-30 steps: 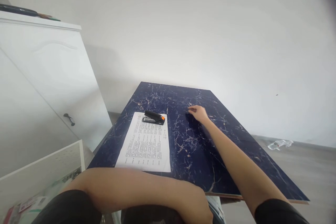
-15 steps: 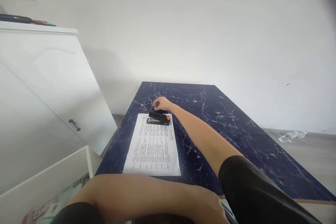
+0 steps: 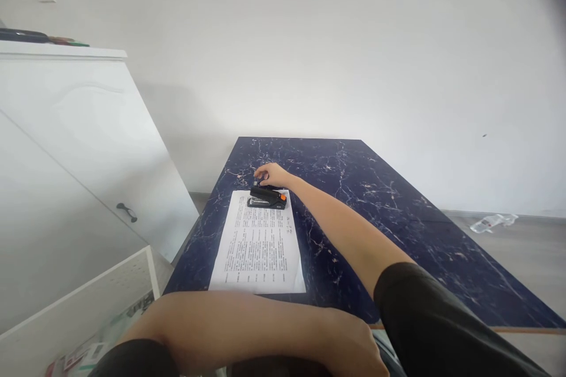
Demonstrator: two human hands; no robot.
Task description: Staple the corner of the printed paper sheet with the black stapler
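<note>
Black stapler (image 3: 267, 199) on printed paper (image 3: 259, 250), right hand (image 3: 273, 174) pinching a small blurred object (image 3: 256, 182), left hand (image 3: 359, 346), grip unclear

Short black sleeves (image 3: 435, 309) leave the forearms (image 3: 338, 221) and hands (image 3: 275, 175) bare.

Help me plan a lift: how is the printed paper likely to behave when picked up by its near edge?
The printed paper looks thin, so it would probably sag and bend. The black stapler resting on its far end would likely weigh that end down, and might slide if the paper tilts.
</note>
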